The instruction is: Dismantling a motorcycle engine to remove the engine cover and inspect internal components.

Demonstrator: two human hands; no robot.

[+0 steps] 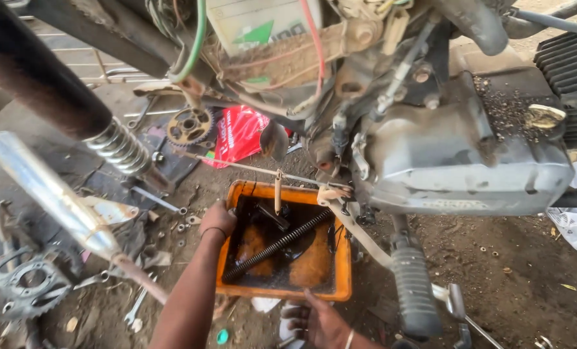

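The left hand (218, 218) rests on the left rim of the shallow orange plastic tray (344, 271), with its fingers curled over the edge and holding it. The right hand (319, 321) is at the near rim of the same tray, the fingers spread and touching the edge; I cannot tell if it really grips the rim.

The tray stands on the dirt floor (514, 284), directly under the grey metal engine case of the motorcycle (456, 155). Inside the tray there is dark oil, and a long black coil spring (277, 245) lies across it from the near left corner toward the far right. A thin metal rod (256, 169) passes above the far edge of the tray.

To the right of the tray, the black ribbed rubber footrest (412, 287) points down toward the camera. On the left, a chrome shock absorber with a steel coil (117, 147) crosses the view. A rusty toothed sprocket (189, 125) lies on the floor behind the tray, just beside a crumpled red plastic bag (240, 134). A larger grey sprocket (25, 279) is at the left edge, and small wrenches (135, 309) lie near it.
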